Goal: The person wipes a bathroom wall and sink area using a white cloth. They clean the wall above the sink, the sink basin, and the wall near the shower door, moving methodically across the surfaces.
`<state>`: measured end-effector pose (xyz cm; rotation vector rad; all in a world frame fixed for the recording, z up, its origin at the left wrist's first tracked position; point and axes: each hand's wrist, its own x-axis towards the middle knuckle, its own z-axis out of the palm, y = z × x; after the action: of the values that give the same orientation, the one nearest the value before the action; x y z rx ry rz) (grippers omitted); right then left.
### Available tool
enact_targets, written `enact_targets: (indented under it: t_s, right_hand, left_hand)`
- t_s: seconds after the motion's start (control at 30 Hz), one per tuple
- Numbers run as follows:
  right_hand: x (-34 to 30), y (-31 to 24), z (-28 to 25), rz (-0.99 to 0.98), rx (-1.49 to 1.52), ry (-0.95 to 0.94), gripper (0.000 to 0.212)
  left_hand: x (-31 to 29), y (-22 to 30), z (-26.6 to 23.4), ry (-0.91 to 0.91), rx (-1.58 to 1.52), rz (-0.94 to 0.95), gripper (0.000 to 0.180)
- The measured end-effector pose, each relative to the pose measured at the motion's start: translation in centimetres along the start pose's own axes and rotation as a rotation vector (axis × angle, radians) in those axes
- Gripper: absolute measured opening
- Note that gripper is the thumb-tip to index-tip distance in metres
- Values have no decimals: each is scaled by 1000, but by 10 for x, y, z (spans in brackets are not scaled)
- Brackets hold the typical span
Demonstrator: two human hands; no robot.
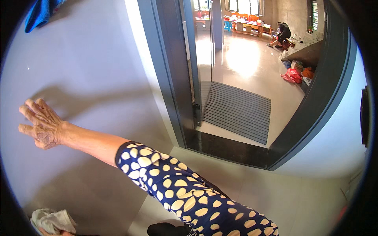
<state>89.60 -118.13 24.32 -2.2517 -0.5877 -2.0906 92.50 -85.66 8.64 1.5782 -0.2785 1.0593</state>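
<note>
My right hand (43, 125) reaches across to the far left on an outstretched arm, in a dark blue sleeve with pale spots. Its fingers are spread and hold nothing. It is at the smooth grey wall (90, 51), and shadows of the hand and arm fall there; whether the palm presses on it is hidden. Low at the left edge, a crumpled whitish cloth (53, 221) is in my left hand (66, 233). Only a sliver of that hand shows under the cloth.
A dark-framed doorway (171, 74) stands right of the wall, with a black sill (232, 151) and a ribbed grey mat (238, 112) beyond. Farther in, a person (282, 33) sits bent over near bags (292, 75). Something blue (39, 15) hangs at upper left.
</note>
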Motion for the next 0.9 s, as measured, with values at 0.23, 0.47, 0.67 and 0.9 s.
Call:
enact_targets:
  t_s: [0.23,0.47,0.67,0.9]
  right_hand:
    - [-7,21,19,-149,8,210,51]
    - [-8,27,-10,-161,-96,113,68]
    - [25,21,1,-56,-229,-17,55]
    - [11,13,30,-95,-224,-13,59]
  left_hand:
    - [22,29,40,39,890,951,42]
    - [7,86,92,287,633,842,50]
    - [11,94,108,73,385,759,47]
    - [-51,35,92,-150,459,537,33]
